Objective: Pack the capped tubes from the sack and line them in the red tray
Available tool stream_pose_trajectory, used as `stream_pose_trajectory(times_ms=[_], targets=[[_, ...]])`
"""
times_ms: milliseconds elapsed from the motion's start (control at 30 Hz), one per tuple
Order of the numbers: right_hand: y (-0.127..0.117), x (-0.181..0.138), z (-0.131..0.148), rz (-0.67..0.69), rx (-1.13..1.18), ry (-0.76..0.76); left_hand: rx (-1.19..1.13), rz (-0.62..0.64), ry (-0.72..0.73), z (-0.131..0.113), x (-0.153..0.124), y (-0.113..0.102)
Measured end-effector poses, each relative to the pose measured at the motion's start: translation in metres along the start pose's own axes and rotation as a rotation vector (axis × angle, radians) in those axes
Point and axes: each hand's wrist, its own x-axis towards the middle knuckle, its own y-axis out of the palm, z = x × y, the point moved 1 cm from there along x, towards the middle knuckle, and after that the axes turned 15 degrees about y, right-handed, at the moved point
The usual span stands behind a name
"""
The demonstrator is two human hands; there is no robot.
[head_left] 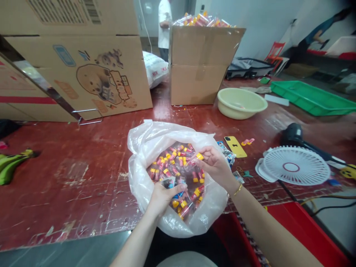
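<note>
A white plastic sack (147, 129) lies open at the table's front edge, full of small clear tubes (167, 172) with pink contents and yellow caps. Over its mouth, my left hand (164, 194) is closed on small printed packets (180, 187) in blue, black and white. My right hand (213, 163) pinches a clear tube with a yellow cap (199, 156) above the right side of the sack. More printed packets (229, 155) lie on the table just beyond my right hand, partly hidden by it.
A yellow phone (235, 147), a white fan (294, 167) and a cream basin (241, 111) are to the right, with a green tray (311, 98) farther back. Cardboard boxes (198, 83) stand behind the sack. Bananas (13, 165) lie at left. Two people are in the background.
</note>
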Motion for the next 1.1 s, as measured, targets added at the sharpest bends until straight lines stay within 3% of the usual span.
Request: stream_pose_trajectory(times_ms=[100, 233, 300, 400, 500, 667, 767, 867, 1000, 1100], targets=[[0.002, -0.006, 0.017, -0.038, -0.211, -0.155, 0.026, -0.005, 0.021, -0.003, -0.001, 0.004], [0.009, -0.007, 0.03, 0.062, -0.417, -0.234, 0.054, -0.026, 0.004, -0.004, -0.002, 0.006], [0.011, -0.004, 0.028, 0.133, -0.377, -0.196, 0.073, 0.004, 0.01, -0.003, -0.002, 0.007], [0.011, 0.003, 0.013, 0.233, -0.181, -0.014, 0.045, 0.036, 0.003, -0.002, -0.003, 0.01], [0.01, 0.0, -0.007, 0.245, -0.041, 0.118, -0.085, -0.005, -0.083, 0.0, -0.003, 0.016], [0.024, -0.032, -0.029, 0.316, -0.096, 0.199, -0.28, -0.07, -0.159, 0.0, -0.001, 0.029], [0.033, -0.045, -0.034, 0.183, -0.111, 0.241, -0.298, -0.047, -0.146, -0.001, -0.001, 0.032], [0.035, -0.047, -0.035, 0.054, -0.187, 0.131, -0.268, -0.012, -0.132, 0.0, -0.003, 0.03], [0.033, -0.047, -0.033, 0.009, -0.34, -0.07, -0.255, -0.021, -0.102, 0.002, -0.004, 0.029], [0.033, -0.049, -0.032, 0.029, -0.317, -0.034, -0.266, -0.041, -0.113, 0.003, -0.004, 0.03]])
